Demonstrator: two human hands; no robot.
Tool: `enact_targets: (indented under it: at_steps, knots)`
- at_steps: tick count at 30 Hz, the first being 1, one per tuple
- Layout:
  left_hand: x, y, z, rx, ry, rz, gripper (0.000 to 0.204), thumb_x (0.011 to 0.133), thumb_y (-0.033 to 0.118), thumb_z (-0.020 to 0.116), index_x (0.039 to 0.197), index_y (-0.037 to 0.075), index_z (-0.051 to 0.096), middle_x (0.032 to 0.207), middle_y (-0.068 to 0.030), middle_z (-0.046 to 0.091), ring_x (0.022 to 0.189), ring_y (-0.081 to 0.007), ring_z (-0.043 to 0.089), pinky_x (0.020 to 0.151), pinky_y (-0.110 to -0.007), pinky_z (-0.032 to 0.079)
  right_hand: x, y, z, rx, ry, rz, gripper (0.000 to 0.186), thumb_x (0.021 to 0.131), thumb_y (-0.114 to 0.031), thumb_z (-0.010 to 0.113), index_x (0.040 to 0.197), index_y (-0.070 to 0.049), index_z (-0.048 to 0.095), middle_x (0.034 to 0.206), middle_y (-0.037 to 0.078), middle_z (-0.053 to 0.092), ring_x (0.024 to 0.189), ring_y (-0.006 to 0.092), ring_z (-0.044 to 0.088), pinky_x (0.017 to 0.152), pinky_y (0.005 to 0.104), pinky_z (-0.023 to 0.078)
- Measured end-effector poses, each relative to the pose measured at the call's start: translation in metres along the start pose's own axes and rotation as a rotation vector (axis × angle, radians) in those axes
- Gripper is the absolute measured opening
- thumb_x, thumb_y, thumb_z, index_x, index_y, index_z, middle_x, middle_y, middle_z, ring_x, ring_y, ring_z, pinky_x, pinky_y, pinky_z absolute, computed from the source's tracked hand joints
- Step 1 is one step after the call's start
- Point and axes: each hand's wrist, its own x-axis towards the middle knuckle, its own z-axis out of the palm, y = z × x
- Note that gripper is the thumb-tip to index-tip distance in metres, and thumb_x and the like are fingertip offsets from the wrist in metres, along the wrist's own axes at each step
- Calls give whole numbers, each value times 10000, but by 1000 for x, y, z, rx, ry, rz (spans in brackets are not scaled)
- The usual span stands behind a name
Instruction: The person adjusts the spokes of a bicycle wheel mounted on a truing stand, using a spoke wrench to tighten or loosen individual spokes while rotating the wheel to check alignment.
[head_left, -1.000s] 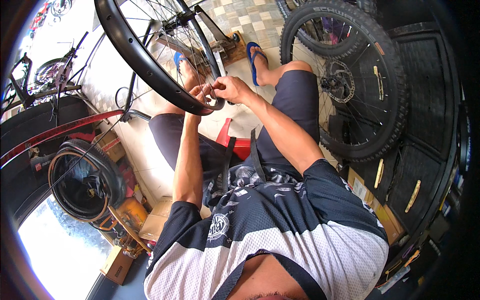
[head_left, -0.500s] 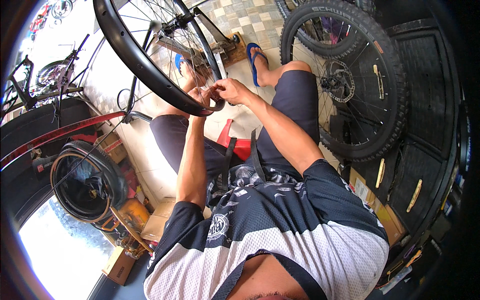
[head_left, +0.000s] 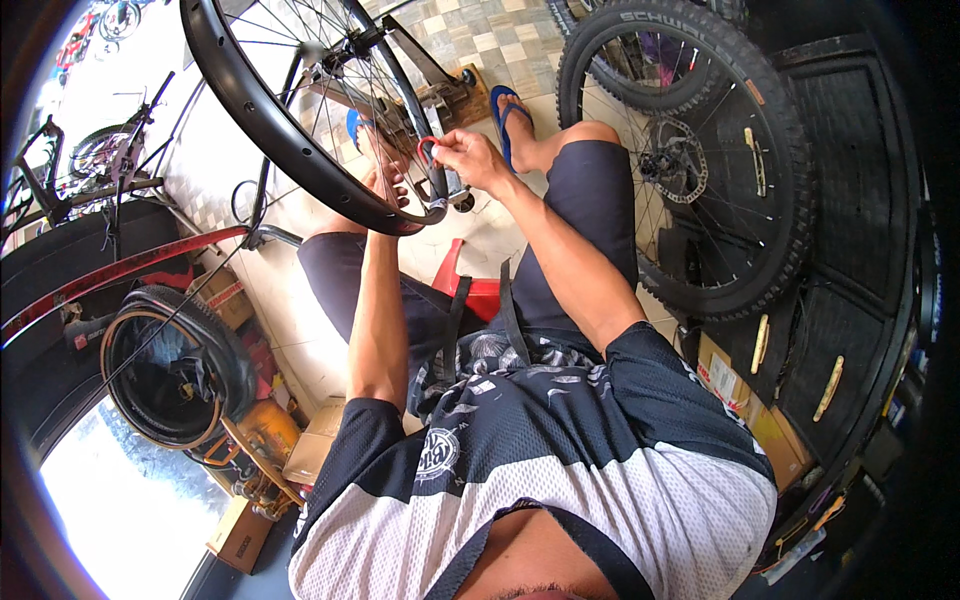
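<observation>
- Tyres: stacked at far left, near a box.
- Rim: black, spoked, tyreless, tilted in front of the person, between the knees and the stand.
- Left hand: fingers curled among the spokes at the rim's near end; cannot tell whether it grips anything.
- Red tool: small, curved, at the rim's right side.
- Stand: metal, beside the hub.
- Right hand: pinching the red tool.
- Wheel: knobbly-tyred, upright at right.
</observation>
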Motion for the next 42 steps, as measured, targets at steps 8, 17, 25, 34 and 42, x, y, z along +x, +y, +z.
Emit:
enact_targets:
  at_steps: [8,17,25,34,42]
  knots:
    - [12,-26,23,77,-182,144,287,992,269,659,1122,14,645,811,10,636,615,-59,566,456,-225,452,-4,12,-3,-639,45,42,318,837,-318,732,930,-14,710,853,134,747,767,223,714,722,342,538]
    - [-19,-20,18,227,-145,323,302,971,290,690,1112,25,719,773,25,684,597,-35,575,515,-177,413,-1,24,3,-576,-72,52,296,859,-254,740,949,24,696,854,128,740,781,193,709,720,313,547]
    - [-29,-11,13,308,-72,205,350,919,384,743,907,35,720,736,-2,678,599,-73,574,547,-225,440,-13,12,9,-568,-171,-55,303,855,-280,715,988,-8,719,903,148,747,811,246,718,762,366,543]
    - [-30,-2,8,480,-85,209,402,896,408,747,732,64,622,670,5,581,590,-90,535,474,-255,379,-12,5,8,-420,-257,-33,242,882,-186,658,1015,8,716,919,140,750,812,209,710,760,336,545]
    - [-1,-28,12,736,77,640,371,890,230,750,617,71,556,577,46,459,535,-64,408,475,-285,283,2,32,15,-285,-344,-15,256,891,15,525,1085,55,687,952,89,737,848,131,674,807,279,540]
